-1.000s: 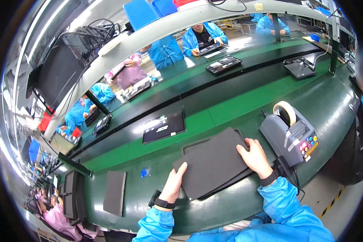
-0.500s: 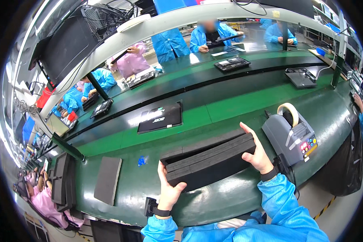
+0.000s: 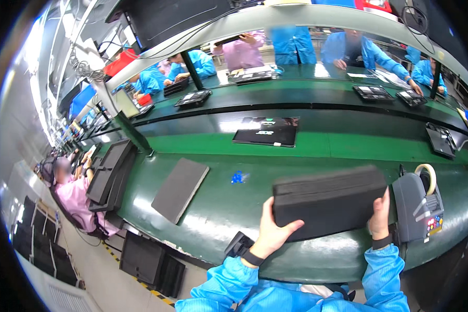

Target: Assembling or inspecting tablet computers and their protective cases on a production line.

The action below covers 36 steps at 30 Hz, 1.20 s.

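The left hand (image 3: pixel 275 232) is wrapped round one end of a black foam stack (image 3: pixel 328 208), and the other end is gripped by the right hand (image 3: pixel 379 217). The stack is held over the green table (image 3: pixel 221 223), near its front edge. A tape dispenser (image 3: pixel 415 205) is placed just beside the right hand; a foam sheet (image 3: pixel 180 190) is laid further left, with blue scraps (image 3: pixel 237 177) scattered between.
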Each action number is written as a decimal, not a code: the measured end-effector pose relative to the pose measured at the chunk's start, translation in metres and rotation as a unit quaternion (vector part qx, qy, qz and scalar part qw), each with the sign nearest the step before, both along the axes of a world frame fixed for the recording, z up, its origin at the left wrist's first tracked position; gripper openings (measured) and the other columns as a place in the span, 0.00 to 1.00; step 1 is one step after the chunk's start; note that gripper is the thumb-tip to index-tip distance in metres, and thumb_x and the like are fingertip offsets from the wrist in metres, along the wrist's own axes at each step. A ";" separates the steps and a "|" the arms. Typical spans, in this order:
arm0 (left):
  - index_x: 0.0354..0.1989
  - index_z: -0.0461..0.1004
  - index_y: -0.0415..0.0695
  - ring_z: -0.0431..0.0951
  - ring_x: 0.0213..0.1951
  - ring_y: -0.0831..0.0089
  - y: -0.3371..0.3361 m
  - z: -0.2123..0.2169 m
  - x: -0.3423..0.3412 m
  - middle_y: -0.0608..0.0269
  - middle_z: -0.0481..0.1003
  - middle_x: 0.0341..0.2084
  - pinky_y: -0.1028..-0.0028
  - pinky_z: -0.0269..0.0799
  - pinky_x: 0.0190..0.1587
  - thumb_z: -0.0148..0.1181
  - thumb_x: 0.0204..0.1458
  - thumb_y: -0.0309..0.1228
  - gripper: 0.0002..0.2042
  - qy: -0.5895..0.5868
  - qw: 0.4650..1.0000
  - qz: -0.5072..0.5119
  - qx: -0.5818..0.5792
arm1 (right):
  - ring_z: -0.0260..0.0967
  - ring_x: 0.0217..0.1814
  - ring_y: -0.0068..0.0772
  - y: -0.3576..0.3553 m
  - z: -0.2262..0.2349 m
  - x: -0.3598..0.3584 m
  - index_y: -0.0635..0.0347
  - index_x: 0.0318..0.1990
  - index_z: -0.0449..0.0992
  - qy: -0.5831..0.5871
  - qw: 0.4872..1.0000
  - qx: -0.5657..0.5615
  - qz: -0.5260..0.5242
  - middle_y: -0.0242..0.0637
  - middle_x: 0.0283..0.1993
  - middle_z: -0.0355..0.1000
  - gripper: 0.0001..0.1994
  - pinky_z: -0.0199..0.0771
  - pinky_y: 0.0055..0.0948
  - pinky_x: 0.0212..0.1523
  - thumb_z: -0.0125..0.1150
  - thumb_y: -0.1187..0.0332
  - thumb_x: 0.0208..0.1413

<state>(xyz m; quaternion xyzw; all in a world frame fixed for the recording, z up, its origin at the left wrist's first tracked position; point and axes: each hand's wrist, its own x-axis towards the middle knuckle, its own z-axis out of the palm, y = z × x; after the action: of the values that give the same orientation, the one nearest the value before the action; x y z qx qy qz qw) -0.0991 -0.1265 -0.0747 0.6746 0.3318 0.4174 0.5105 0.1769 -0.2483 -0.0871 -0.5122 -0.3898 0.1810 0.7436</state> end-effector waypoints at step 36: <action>0.51 0.67 0.33 0.72 0.47 0.58 0.177 -0.009 -0.287 0.53 0.70 0.48 0.55 0.70 0.51 0.44 0.61 0.49 0.27 -0.182 0.867 0.428 -0.176 | 0.67 0.34 0.20 -0.003 0.019 0.005 0.63 0.40 0.73 0.064 0.985 -0.130 -0.090 0.31 0.32 0.70 0.08 0.67 0.20 0.35 0.50 0.69 0.61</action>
<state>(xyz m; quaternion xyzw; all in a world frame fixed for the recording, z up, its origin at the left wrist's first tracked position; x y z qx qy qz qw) -0.3862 0.0506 -0.0841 0.2770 0.5571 0.6455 0.4430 0.1819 -0.2510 -0.0685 -0.6253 -0.2666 0.1947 0.7072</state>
